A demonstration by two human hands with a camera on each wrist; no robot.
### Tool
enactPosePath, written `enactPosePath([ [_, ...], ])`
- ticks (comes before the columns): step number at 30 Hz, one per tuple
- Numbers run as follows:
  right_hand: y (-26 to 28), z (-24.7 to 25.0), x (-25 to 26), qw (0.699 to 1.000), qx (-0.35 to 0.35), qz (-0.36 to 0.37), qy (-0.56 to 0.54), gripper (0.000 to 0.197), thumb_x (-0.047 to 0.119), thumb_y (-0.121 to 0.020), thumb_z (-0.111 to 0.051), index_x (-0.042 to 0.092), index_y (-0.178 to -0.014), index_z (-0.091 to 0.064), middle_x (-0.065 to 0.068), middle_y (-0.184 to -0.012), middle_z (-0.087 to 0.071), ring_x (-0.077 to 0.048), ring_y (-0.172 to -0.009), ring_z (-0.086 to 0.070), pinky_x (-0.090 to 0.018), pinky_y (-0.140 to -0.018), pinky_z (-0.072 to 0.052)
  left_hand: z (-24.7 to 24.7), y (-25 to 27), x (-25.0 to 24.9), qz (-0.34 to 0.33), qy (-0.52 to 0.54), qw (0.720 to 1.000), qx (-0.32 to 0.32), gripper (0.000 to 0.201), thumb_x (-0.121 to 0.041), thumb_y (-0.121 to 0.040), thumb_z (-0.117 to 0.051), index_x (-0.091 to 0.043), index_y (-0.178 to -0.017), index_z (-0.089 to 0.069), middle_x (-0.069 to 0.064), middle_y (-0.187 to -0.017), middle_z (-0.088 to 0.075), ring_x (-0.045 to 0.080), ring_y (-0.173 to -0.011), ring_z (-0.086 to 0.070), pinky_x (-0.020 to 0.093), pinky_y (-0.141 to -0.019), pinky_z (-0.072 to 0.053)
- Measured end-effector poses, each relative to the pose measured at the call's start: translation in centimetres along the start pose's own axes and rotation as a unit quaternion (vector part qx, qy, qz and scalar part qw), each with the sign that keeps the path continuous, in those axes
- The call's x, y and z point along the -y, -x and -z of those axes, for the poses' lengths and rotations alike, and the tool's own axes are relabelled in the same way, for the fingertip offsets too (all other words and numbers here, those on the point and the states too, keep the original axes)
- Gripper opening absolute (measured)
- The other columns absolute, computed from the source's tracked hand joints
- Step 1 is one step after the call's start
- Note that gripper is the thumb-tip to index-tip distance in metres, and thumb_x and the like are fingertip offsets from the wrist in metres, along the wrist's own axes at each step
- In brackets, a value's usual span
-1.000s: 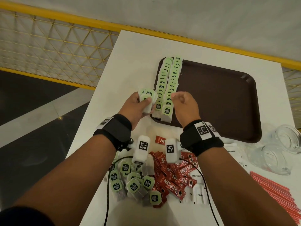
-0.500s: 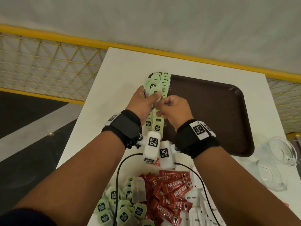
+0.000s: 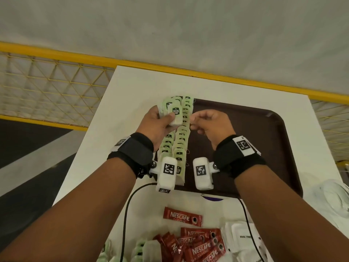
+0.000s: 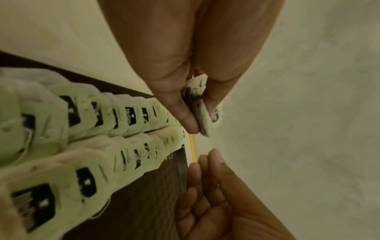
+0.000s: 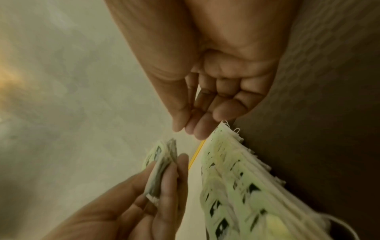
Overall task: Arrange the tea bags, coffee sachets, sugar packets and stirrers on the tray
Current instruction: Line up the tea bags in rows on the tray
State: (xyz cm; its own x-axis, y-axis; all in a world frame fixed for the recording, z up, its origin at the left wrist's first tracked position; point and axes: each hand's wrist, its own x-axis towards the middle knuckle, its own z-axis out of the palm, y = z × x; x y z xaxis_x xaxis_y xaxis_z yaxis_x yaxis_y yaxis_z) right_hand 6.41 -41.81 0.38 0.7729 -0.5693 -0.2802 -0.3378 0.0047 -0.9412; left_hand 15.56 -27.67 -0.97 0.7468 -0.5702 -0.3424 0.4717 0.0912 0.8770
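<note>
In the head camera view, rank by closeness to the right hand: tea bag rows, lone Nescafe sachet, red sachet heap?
1. tea bag rows, just left of the right hand
2. lone Nescafe sachet, nearer the person, past the tray
3. red sachet heap, nearest the person

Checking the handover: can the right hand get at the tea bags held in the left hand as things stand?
Probably yes. The right hand looks empty and sits just beside the tea bags pinched in the left hand, with nothing between them.
</note>
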Motion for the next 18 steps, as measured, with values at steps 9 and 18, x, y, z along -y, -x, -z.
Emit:
enactPosePath([
  [9, -2.4, -1.0, -0.2, 0.999, 0.042, -0.010, -0.024, 0.011, 0.008, -0.083, -0.074, 0.009, -0.086, -0.064, -0.010, -0.076, -0.069, -0.016, -0.063, -0.067, -0.020, -0.054, -0.049, -0.3, -2.1, 0.0, -0.033, 0.021, 0.999, 0.003, 0.027, 0.001, -0.092, -0.060, 0.004, -0.118, -0.058, 0.020, -0.112, -0.070, 0.031, -0.102, -0.069, 0.037, -0.083, -0.059],
  [18, -7.5, 1.6, -0.8, 0.992, -0.091, -0.070, 0.052, 0.010, 0.007, -0.090, -0.065, 0.006, -0.099, -0.063, -0.013, -0.092, -0.068, -0.011, -0.063, -0.064, -0.018, -0.055, -0.051, 1.7, -4.0, -0.3, 0.007, 0.028, 0.999, -0.046, 0.033, -0.005, -0.094, -0.060, 0.005, -0.125, -0.053, 0.020, -0.119, -0.065, 0.031, -0.104, -0.068, 0.027, -0.077, -0.058],
])
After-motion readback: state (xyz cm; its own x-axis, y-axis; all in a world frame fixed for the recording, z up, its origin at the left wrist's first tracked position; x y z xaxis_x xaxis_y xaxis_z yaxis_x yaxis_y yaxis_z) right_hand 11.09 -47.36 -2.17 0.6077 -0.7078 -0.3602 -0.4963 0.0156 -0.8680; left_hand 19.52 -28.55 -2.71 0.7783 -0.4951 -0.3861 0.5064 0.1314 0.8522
